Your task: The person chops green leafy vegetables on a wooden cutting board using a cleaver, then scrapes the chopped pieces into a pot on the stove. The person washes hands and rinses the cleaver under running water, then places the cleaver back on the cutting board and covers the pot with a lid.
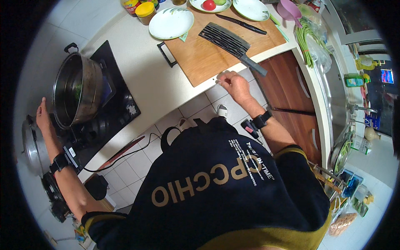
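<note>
My left hand (43,115) is at the far left with its fingers stretched out, beside a large steel pot (89,93) and near a round metal lid (31,150). Nothing shows in that hand. Inside the pot, something green is partly visible. My right hand (235,86) hovers at the counter's front edge, just off the wooden cutting board (200,62). Its fingers are loosely curled, and I see nothing between them. A cleaver (225,39) lies on the board beyond this hand, its handle jutting over the edge. Behind it rests a black-handled knife (242,24).
The pot stands on a black gas stove (125,104). White plates (172,23) and a yellow-lidded jar (146,13) line the back; one plate holds a tomato (209,5). Long green beans (307,47) lie at right before the sink (336,84). A cable (125,156) hangs below the stove.
</note>
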### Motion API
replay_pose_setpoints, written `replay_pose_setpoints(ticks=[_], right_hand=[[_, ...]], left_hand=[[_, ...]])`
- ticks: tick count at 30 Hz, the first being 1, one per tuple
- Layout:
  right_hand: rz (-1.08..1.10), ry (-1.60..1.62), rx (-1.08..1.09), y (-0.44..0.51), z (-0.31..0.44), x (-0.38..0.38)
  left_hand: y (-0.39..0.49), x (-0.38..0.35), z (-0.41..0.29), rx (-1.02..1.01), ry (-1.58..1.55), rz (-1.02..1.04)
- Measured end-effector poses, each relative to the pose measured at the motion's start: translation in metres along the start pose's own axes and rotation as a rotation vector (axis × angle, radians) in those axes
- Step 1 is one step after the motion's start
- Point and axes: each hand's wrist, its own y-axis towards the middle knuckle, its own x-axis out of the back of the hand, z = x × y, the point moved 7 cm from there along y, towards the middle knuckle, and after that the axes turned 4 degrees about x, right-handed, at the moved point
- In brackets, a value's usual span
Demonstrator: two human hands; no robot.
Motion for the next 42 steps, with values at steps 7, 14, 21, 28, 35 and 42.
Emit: replay_pose_setpoints(ticks=[7,14,21,28,35,42], right_hand=[[-0.04,-0.109,-0.204,0.003,-0.013,-0.044],[0.096,-0.191,-0.233,0.011,-0.006,-0.041],[0.253,0.673,0.193,0.062,0.214,0.003],[-0.049,0.865,0.964,0.117,0.469,0.042],[-0.001,-0.526,1.128,0.131,0.531,-0.122],[-0.315,0.21,1.201,0.142,0.556,-0.082]], left_hand=[[-0.023,-0.04,-0.014,0.327,-0.572,0.12],[-0.095,-0.061,-0.089,0.442,-1.196,0.431],[-0.112,-0.018,-0.128,0.437,-1.434,0.483],[-0.107,0.004,-0.158,0.286,-1.366,0.563],[-0.07,-0.012,-0.097,0.567,-1.344,0.237],[-0.042,-0.018,-0.065,0.44,-1.332,0.232]])
